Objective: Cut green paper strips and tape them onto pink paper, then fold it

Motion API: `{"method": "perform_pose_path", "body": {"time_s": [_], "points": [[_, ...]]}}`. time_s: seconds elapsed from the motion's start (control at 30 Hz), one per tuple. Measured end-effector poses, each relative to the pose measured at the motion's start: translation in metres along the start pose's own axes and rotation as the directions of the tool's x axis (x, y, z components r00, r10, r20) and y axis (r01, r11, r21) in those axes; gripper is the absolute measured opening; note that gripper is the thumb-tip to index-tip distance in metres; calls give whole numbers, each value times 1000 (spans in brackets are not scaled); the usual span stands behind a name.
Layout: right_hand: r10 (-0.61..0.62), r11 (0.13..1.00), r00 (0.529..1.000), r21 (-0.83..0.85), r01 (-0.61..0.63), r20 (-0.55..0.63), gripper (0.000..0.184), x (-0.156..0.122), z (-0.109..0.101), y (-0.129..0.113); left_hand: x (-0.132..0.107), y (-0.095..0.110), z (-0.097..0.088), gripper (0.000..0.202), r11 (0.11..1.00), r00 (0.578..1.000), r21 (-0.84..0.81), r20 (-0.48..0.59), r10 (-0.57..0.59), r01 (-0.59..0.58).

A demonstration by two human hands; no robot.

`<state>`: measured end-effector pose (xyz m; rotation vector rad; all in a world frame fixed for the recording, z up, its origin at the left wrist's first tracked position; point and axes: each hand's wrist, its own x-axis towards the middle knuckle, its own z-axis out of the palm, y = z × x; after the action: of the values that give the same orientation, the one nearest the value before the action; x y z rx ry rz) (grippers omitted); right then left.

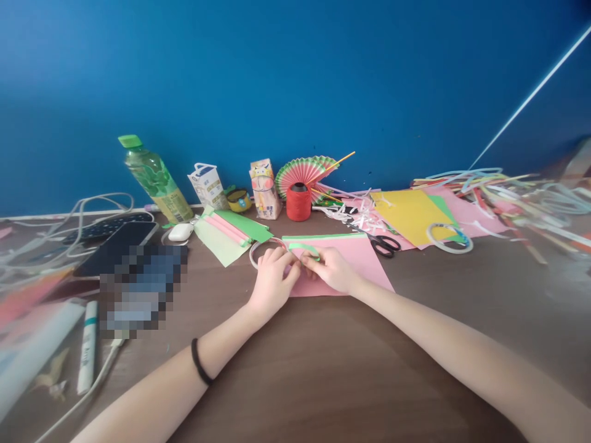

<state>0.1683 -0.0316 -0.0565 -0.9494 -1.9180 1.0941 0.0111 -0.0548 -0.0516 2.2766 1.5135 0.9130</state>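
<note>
My left hand [276, 277] is closed, its fingertips bent down against the left side of a pink paper sheet [360, 264]; what it pinches is hidden. Meeting it there is my right hand [332, 269], whose thumb and forefinger are pinched at a curled light-green strip [305, 247]. A green band [323, 236] runs along the sheet's far edge. Just behind my left hand lies a ring-shaped roll [253, 255], partly covered by the fingers. Black-handled scissors [386, 246] rest by the sheet's right corner.
Folded pink and green paper [231, 231], a red thread spool [298, 203], a paper fan [295, 172] and small cartons [265, 191] stand along the wall. Yellow paper [406, 215] and another ring [450, 248] lie right. At left are a bottle [159, 184], cables and a marker [87, 351].
</note>
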Motion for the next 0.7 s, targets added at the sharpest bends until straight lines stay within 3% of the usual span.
{"method": "perform_pose_path", "body": {"time_s": [0.7], "points": [[-16,999,1000,-38,16,4,35,0,4,4,-1,1,1,18,996,1000,84,6,1,-2]]}}
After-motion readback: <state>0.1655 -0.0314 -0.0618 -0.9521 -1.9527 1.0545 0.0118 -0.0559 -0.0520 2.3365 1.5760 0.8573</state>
